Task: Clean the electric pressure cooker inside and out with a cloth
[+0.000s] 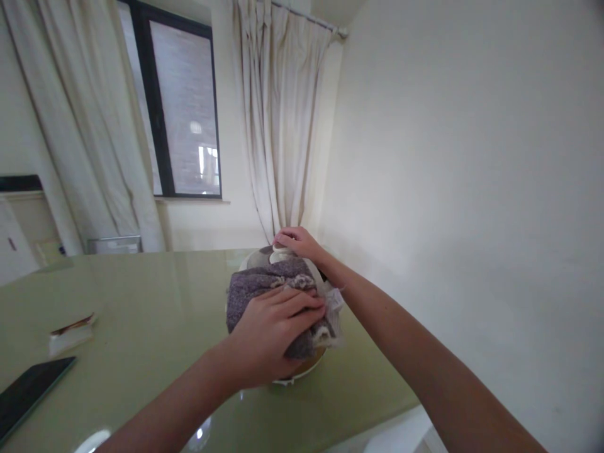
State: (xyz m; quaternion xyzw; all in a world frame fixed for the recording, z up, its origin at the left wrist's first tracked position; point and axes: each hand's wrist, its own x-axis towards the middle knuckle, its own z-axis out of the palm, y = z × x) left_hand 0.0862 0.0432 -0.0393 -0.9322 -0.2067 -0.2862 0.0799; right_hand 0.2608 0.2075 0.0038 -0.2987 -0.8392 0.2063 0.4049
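Note:
A grey-purple knitted cloth (250, 292) with frayed, pale edges is bunched over a round thing whose pale rim (302, 376) shows below, with some brown inside it. My left hand (278, 324) lies over the front of the cloth, its fingers together and curved onto the fabric; the thumb is mostly hidden. At the far side, my right hand (299, 242) has its fingers bent over a small white rounded piece (280, 254), whose kind I cannot make out. A pale, ragged flap (334, 308) sticks out on the right of the bundle.
The glossy green table (155, 314) carries a black flat device (33, 393) at the left edge and a small packet (72, 335) beyond it. A white wall (462, 189) rises close on the right. Curtains (283, 113) and a window (186, 107) stand behind.

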